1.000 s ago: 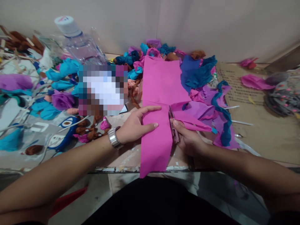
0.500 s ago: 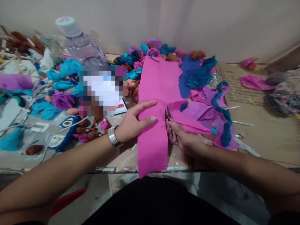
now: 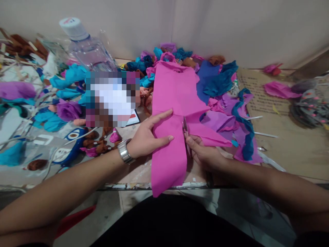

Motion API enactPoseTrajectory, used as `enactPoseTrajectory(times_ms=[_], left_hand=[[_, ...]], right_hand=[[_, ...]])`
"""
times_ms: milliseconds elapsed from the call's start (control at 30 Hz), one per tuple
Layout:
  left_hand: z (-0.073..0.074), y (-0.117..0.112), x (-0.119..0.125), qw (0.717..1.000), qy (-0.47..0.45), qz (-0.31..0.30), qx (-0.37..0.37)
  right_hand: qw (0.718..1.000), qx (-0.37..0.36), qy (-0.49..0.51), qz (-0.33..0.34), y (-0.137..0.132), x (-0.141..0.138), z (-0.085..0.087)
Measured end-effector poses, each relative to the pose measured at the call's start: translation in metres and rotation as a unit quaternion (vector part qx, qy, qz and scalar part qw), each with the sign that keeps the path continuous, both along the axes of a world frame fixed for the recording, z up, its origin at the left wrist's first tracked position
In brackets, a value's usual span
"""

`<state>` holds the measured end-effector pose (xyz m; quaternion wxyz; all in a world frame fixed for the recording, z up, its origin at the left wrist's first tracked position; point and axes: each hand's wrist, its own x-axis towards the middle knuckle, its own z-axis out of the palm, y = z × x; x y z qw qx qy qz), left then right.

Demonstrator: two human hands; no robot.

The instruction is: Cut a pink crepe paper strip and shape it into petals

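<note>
At frame centre, right hand curls around scissors, seemingly cutting pink paper; left hand, fingers spread, presses it; next snip needs steadiness

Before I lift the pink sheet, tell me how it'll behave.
The pink sheet is likely floppy: its flap bends beside the right hand. It's probably light, looking thin. It may tear at the cut near the scissors.

Count: 1 left hand, 1 right hand, 1 pair of scissors, 1 wristwatch, 1 bottle with 1 white cap. Crumpled paper pieces: many, overlapping, uncountable. Pink sheet layers: can't tell.
</note>
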<state>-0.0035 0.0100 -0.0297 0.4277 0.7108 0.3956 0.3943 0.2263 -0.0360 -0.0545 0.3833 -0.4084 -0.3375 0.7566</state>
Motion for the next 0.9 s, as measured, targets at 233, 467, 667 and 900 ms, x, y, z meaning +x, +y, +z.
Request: enactPoseTrajectory(times_ms=[233,467,667,900], left_hand=[[-0.004,0.001,-0.002,1.000,-0.016,-0.004,-0.010],[-0.003,0.002,-0.002,1.000,-0.002,-0.012,-0.003],[0.000,0.000,0.000,1.000,-0.001,-0.019,0.013],[0.000,-0.001,0.000,1.000,0.008,-0.016,0.009]], right_hand=[[0.999,-0.028,0.033,-0.013,-0.002,-0.001,0.007],[0.999,-0.022,0.020,-0.014,0.000,-0.002,0.010],[0.999,-0.011,0.003,-0.041,0.001,0.000,0.006],[0.999,-0.029,0.012,-0.042,0.000,0.000,0.007]])
